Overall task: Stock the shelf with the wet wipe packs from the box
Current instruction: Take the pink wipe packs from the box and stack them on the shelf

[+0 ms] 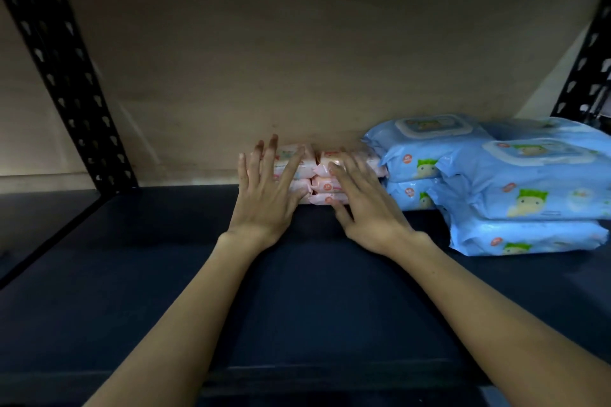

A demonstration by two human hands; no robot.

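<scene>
- Left hand (264,195) and right hand (367,208): fingers straight and spread, flat against the front of the pink packs (325,175); nothing clasped in either grip.
- Pink packs: stacked mid-frame at the back of the shelf (165,274), just beside the blue packs (515,185) at right.
- Box: not in view.
- Recommended: push evenly with both palms, low on the stack, so the columns stay square against the back wall.
</scene>
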